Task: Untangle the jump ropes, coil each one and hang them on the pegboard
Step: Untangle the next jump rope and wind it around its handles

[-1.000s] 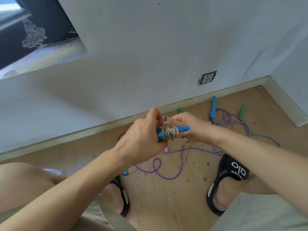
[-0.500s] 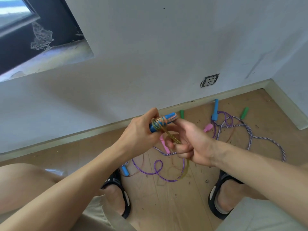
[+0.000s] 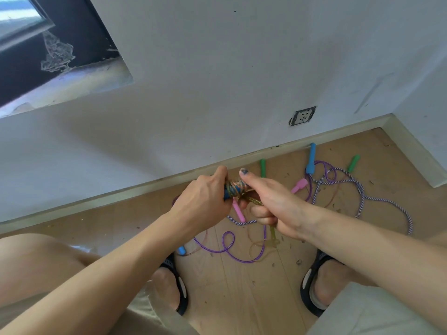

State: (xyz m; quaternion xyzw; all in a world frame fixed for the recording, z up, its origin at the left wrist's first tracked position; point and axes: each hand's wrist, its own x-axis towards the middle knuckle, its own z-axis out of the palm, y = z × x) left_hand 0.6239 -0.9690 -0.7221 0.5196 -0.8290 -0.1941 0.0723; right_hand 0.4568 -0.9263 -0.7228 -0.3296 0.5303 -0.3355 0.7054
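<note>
- Centre of the action: a blue handle [image 3: 229, 189], smooth plastic, wound tight with glittery gold-brown rope [image 3: 238, 187], held up above the floor between both hands.
- Left hand [image 3: 205, 197] wraps its curled fingers round the handle's near end; thumb lies on top.
- Right hand [image 3: 273, 209] has fingers curled in on the loose gold strand, thumb stretched out along the coil; a translucent tail [image 3: 272, 234] hangs below the fist.
- Down on the wooden floor [image 3: 242, 298], a loose tangle: a glossy purple rope [image 3: 227, 240] in round loops, and a braided purple-and-white rope [image 3: 377, 199] snaking right.
- Handle count on the floor: two green [image 3: 353, 163], two pink [image 3: 299, 185], two blue [image 3: 311, 158] — the near blue one [image 3: 181, 250] is mostly hidden, so that's my best read.
- Two black slides [image 3: 312, 284] planted either side of the tangle.
- Behind, a white wall with one scuffed socket [image 3: 302, 116] above the pale skirting.
</note>
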